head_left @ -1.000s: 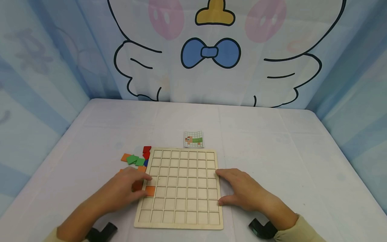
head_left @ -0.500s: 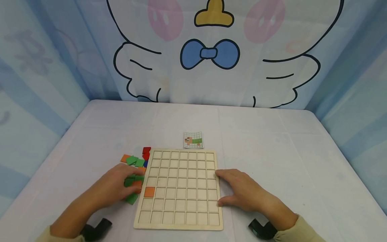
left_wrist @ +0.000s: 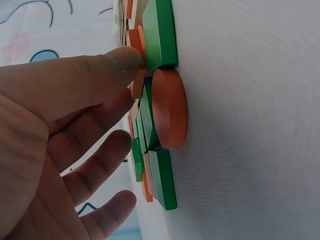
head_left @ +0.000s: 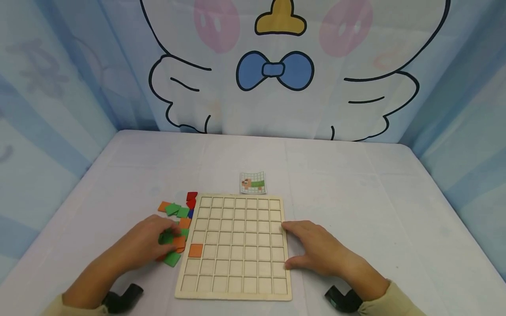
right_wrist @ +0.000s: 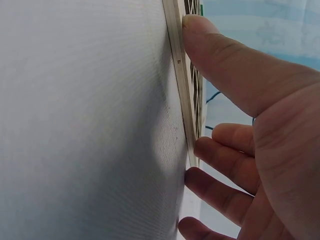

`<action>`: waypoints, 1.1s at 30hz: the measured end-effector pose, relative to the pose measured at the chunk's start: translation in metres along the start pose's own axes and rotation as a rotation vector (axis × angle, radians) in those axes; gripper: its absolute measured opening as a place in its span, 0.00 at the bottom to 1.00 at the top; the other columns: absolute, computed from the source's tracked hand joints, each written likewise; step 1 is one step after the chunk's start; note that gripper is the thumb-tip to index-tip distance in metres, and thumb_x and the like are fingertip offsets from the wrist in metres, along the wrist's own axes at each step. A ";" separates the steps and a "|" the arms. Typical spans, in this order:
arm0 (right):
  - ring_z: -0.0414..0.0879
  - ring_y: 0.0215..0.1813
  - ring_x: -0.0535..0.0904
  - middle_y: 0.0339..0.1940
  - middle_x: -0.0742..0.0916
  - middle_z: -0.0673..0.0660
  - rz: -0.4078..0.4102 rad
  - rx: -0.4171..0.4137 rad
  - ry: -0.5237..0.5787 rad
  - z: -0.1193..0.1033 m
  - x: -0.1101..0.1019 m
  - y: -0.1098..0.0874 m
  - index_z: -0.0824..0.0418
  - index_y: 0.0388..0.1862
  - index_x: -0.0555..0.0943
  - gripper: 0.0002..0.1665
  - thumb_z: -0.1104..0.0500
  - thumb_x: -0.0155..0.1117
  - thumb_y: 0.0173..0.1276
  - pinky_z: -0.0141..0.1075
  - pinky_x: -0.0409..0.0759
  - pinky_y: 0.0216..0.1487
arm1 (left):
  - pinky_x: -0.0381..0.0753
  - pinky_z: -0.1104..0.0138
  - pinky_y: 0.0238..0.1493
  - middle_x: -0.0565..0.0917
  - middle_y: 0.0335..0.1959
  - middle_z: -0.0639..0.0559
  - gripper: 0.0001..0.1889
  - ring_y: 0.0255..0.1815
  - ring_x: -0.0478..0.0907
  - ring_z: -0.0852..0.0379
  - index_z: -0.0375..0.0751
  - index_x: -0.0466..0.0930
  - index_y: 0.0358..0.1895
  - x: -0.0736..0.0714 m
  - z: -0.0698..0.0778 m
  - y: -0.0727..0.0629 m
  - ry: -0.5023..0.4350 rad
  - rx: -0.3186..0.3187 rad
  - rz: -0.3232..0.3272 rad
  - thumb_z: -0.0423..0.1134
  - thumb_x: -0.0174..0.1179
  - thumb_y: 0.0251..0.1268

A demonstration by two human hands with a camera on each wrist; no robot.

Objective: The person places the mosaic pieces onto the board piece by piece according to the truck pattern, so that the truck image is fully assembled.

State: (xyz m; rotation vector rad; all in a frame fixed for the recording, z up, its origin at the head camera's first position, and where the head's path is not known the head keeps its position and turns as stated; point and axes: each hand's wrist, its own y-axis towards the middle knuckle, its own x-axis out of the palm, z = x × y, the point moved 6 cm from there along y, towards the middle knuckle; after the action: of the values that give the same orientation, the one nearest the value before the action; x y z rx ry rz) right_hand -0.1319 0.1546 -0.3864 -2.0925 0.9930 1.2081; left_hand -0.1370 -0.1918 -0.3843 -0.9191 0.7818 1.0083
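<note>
Left hand (head_left: pixel 152 243) among loose wooden tiles (head_left: pixel 174 239), just left of the grid board (head_left: pixel 237 292).
Fingers straight, gripping nothing; right hand (head_left: pixel 316 250) lies flat, steadying the board's right edge. Tiles look light, stiff, smooth: pinch by the edges.

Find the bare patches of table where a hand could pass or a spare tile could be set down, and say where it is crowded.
Free: the table right of the board, and behind the card. Crowded: left of the board, where the left hand rests among loose tiles; the right hand touches the board's right edge.
</note>
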 end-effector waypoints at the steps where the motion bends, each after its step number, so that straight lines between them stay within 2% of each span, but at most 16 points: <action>1: 0.59 0.67 0.72 0.67 0.78 0.61 0.001 0.000 0.001 0.000 0.000 0.000 0.66 0.70 0.71 0.50 0.42 0.78 0.56 0.57 0.68 0.64 | 0.78 0.50 0.52 0.80 0.41 0.55 0.12 0.45 0.73 0.52 0.48 0.84 0.41 0.000 0.000 0.000 -0.001 -0.004 -0.002 0.39 0.75 0.55; 5: 0.59 0.67 0.72 0.67 0.78 0.61 0.006 -0.002 0.002 0.000 -0.001 0.000 0.67 0.70 0.71 0.50 0.41 0.77 0.56 0.57 0.68 0.65 | 0.78 0.51 0.51 0.80 0.39 0.56 0.11 0.44 0.73 0.53 0.48 0.84 0.40 0.000 0.000 0.000 -0.005 0.008 0.008 0.37 0.74 0.56; 11: 0.59 0.67 0.72 0.66 0.78 0.62 0.010 -0.002 0.007 -0.001 -0.003 0.000 0.67 0.70 0.71 0.50 0.41 0.77 0.55 0.57 0.69 0.64 | 0.77 0.49 0.53 0.81 0.42 0.56 0.11 0.47 0.75 0.51 0.47 0.85 0.43 -0.001 -0.001 0.000 -0.002 0.032 0.019 0.37 0.74 0.57; 21: 0.60 0.67 0.72 0.66 0.78 0.62 0.007 -0.002 0.013 -0.002 -0.007 0.000 0.67 0.70 0.71 0.50 0.40 0.76 0.57 0.58 0.68 0.64 | 0.79 0.51 0.52 0.81 0.40 0.57 0.11 0.46 0.75 0.53 0.47 0.85 0.43 -0.002 -0.001 0.000 0.001 0.020 0.023 0.37 0.74 0.57; 29: 0.60 0.67 0.72 0.66 0.78 0.62 -0.004 0.003 0.026 -0.002 -0.005 -0.001 0.67 0.70 0.71 0.51 0.38 0.75 0.57 0.58 0.68 0.64 | 0.79 0.52 0.52 0.81 0.38 0.57 0.11 0.44 0.75 0.55 0.46 0.85 0.42 -0.002 0.000 0.004 0.017 0.001 -0.001 0.39 0.74 0.57; 33: 0.60 0.67 0.72 0.66 0.78 0.62 -0.006 0.000 0.030 -0.003 -0.005 -0.002 0.66 0.70 0.71 0.51 0.37 0.74 0.57 0.58 0.69 0.64 | 0.79 0.52 0.52 0.81 0.39 0.57 0.11 0.44 0.75 0.55 0.46 0.85 0.42 -0.003 0.001 0.003 0.017 0.006 0.011 0.40 0.74 0.57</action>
State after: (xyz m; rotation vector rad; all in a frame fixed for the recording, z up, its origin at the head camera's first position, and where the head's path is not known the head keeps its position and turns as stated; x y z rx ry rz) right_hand -0.1302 0.1556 -0.3807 -2.1174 0.9996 1.1770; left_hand -0.1403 -0.1914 -0.3822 -0.9204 0.8048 1.0080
